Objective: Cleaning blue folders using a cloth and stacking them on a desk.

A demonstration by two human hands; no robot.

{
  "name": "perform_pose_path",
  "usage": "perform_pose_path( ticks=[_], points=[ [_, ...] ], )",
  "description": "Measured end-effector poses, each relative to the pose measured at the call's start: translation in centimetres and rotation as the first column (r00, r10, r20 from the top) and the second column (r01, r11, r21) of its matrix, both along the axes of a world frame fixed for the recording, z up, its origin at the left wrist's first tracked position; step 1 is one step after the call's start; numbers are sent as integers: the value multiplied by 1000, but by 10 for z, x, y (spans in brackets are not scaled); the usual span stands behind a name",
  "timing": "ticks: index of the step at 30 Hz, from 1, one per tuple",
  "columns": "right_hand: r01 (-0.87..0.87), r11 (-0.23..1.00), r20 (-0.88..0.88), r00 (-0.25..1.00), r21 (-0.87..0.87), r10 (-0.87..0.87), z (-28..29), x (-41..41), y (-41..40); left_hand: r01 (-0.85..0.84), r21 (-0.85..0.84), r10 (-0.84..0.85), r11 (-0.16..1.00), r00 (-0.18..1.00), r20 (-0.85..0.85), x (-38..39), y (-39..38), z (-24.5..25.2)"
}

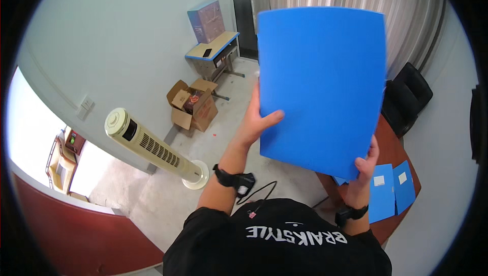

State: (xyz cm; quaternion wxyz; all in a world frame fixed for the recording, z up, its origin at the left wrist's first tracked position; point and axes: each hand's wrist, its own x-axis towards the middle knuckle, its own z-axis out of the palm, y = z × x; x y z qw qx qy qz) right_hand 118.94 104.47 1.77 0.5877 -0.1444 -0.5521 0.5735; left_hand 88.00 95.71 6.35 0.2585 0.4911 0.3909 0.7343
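Observation:
A large blue file folder (322, 85) is held up in front of me, its plain face towards the camera. My left hand (261, 117) grips its left edge, the thumb lying on the face and the fingers behind. Near the lower right corner my right hand (366, 161) holds the edge, thumb in front. Whatever lies inside or behind the folder is hidden. Below and to the right, blue folders with white labels (382, 194) rest on a reddish-brown wooden desk (410, 154).
A cream tower fan (160, 152) stands on the floor at left. Beyond it are an open cardboard box (206, 114) and a small desk (220, 43) bearing a carton (209, 22) and a phone (207, 53). A black chair (408, 97) is behind the wooden desk.

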Motion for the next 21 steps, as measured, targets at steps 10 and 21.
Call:
perform_pose_path(
  ticks=[10,21],
  points=[
    [309,714,338,718,628,-608,38,-201,20,228,-177,-204,957,968,147,-137,-20,-66],
    [153,669,556,440,728,-705,25,-291,122,327,-99,-282,940,907,313,-221,89,-47]
  ],
)
